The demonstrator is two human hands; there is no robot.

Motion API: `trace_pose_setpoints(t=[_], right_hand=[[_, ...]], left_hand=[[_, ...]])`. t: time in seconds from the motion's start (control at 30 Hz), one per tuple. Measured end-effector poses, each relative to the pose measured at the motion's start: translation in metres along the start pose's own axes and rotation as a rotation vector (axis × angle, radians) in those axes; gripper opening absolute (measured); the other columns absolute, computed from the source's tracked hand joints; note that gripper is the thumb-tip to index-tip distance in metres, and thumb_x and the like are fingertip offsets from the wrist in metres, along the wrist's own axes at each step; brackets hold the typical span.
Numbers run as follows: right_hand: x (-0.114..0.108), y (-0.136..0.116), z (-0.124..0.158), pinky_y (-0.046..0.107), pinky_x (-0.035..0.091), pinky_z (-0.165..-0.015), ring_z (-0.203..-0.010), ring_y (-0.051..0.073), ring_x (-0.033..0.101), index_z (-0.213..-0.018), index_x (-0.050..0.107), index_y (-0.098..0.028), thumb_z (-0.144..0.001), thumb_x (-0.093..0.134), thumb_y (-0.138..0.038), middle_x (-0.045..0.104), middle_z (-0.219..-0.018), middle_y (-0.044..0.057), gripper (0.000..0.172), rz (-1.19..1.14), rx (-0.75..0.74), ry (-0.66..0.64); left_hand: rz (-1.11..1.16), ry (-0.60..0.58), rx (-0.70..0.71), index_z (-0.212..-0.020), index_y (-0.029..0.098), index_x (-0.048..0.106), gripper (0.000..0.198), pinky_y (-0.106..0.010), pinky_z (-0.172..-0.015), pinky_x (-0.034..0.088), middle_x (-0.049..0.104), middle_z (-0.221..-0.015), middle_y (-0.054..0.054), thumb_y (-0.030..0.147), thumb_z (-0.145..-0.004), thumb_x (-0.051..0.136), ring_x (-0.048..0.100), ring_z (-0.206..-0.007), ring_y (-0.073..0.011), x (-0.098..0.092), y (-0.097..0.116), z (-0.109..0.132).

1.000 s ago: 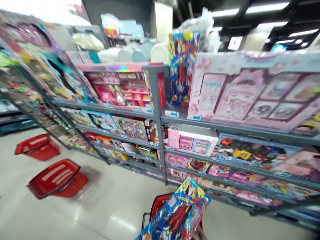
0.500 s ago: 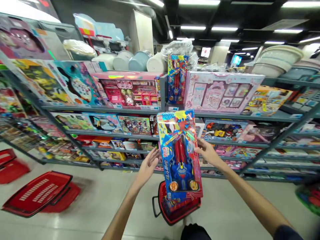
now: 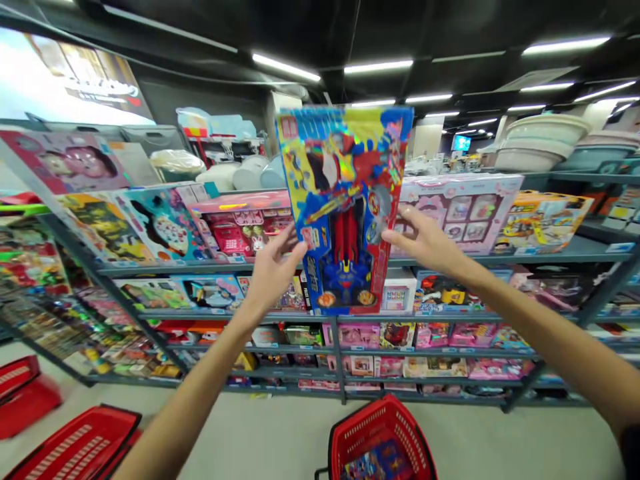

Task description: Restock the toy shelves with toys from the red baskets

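Note:
A tall, colourful toy box (image 3: 327,177) with a red and blue toy in its window is held upright in front of the shelves. My left hand (image 3: 274,270) grips its left edge, thumb on the front and fingers behind. On the opposite edge, my right hand (image 3: 425,243) holds it the same way, with its fingertips partly hidden. Behind the box, part of the upper shelf is hidden. Below stands a red shopping basket (image 3: 423,443) with a similar bright toy box (image 3: 373,461) inside.
Shelves (image 3: 560,259) full of boxed toys run across the view. A pink toy box (image 3: 240,233) and a pale pink boxed set (image 3: 463,210) flank the held box. Stacked basins (image 3: 543,137) stand on top at right. More red baskets (image 3: 75,443) are on the floor at left.
Both hands have raised the toy box from above the basket to the upper shelf's height. The view has tilted up, and the box now covers the similar one on the shelf.

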State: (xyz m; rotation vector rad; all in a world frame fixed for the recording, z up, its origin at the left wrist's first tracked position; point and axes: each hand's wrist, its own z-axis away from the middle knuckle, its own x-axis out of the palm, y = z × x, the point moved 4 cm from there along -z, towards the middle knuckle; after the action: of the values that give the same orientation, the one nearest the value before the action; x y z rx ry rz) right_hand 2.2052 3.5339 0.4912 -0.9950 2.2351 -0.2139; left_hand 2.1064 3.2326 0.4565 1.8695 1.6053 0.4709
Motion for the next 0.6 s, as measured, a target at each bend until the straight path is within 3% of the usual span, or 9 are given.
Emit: trace_pose_setpoints(t=[0.13,0.27,0.4,0.5,0.6], right_hand=[[-0.029,0.022,-0.094,0.061,0.057,-0.112,-0.127,0.028,0.068,-0.16,0.047,-0.017,-0.102,0.061,-0.063,0.067,-0.142,0.013,0.075,0.137,-0.162,0.04],[-0.04,0.054,-0.16,0.064,0.054,-0.114,-0.131,0.034,0.066,-0.161,0.045,-0.014,-0.098,0.066,-0.067,0.065,-0.146,0.016,0.085,0.102,-0.16,0.041],[-0.034,0.076,-0.191,0.057,0.062,-0.108,-0.124,0.037,0.069,-0.153,0.056,-0.023,-0.088,0.08,-0.064,0.07,-0.141,0.014,0.08,0.043,-0.067,0.068],[-0.022,0.086,-0.198,0.059,0.061,-0.109,-0.122,0.038,0.07,-0.15,0.059,-0.022,-0.087,0.081,-0.058,0.072,-0.137,0.013,0.076,0.076,-0.029,0.073],[-0.011,0.094,-0.2,0.063,0.06,-0.11,-0.123,0.039,0.069,-0.148,0.062,-0.025,-0.09,0.078,-0.053,0.074,-0.133,0.013,0.067,0.118,-0.001,0.082]], left_hand=[[-0.143,-0.012,0.187,-0.12,0.007,0.075,0.056,-0.056,-0.11,0.057,0.078,-0.111,-0.012,0.053,-0.09,0.08,0.074,-0.115,-0.0295,0.01,0.03,-0.113],[-0.191,-0.033,0.223,-0.114,0.004,0.072,0.06,-0.06,-0.103,0.057,0.076,-0.106,-0.013,0.057,-0.088,0.081,0.074,-0.113,-0.0321,0.019,0.016,-0.196],[-0.142,-0.035,0.173,-0.131,0.018,0.066,0.078,-0.054,-0.098,0.064,0.076,-0.118,-0.016,0.069,-0.075,0.087,0.075,-0.112,-0.034,0.023,-0.026,-0.242],[-0.147,-0.103,0.144,-0.15,0.024,0.053,0.094,-0.051,-0.092,0.066,0.073,-0.124,-0.017,0.065,-0.074,0.089,0.076,-0.109,-0.033,0.025,-0.055,-0.261],[-0.189,-0.167,0.154,-0.153,0.024,0.051,0.088,-0.047,-0.091,0.066,0.074,-0.124,-0.016,0.058,-0.079,0.087,0.076,-0.104,-0.0299,0.025,-0.073,-0.273]])
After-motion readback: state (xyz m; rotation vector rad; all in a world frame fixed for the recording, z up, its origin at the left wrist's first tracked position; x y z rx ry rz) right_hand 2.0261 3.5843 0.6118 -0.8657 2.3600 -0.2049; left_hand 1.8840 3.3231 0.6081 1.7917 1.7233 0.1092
